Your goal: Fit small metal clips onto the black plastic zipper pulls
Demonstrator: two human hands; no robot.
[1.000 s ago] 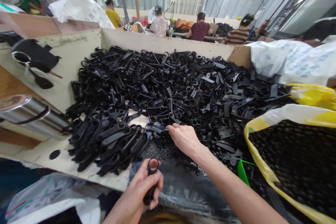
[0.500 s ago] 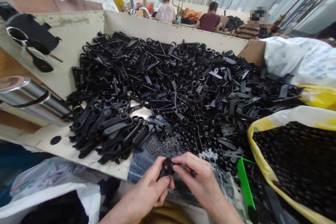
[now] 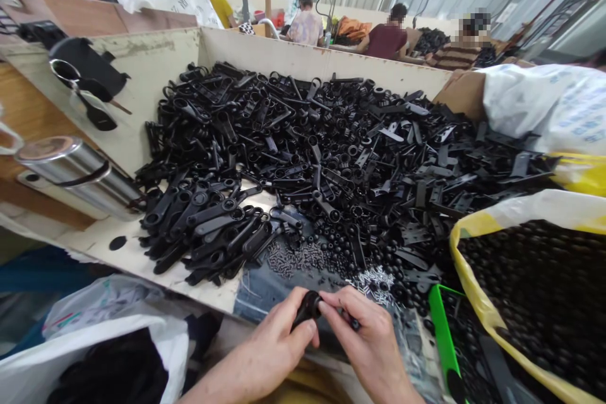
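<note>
A black plastic handle with a ring-shaped end [image 3: 310, 306] is gripped between the thumb and fingers of my left hand [image 3: 281, 334]. Its ring end points up and away from me. My right hand [image 3: 362, 328] pinches at the ring with thumb and forefinger; the thing between those fingertips is too small to make out. A small dark piece [image 3: 353, 322] shows by the curled fingers of that hand. Just beyond my hands lie piles of dark screws [image 3: 296, 259] and shiny silver pins [image 3: 376, 284] on a blue cloth [image 3: 255, 297].
A big heap of black plastic parts [image 3: 265, 120] fills the walled table. Handles [image 3: 208, 221] are stacked at left, beside a steel flask [image 3: 80, 170]. At right stand a green tray [image 3: 445, 334] and a yellow-rimmed bag [image 3: 461, 252] of black balls. Several people [image 3: 386, 38] sit beyond the far wall.
My view has shifted slightly left. The handle has turned in my left hand, so its ring opening faces me less. My right fingertips stay at the ring.
</note>
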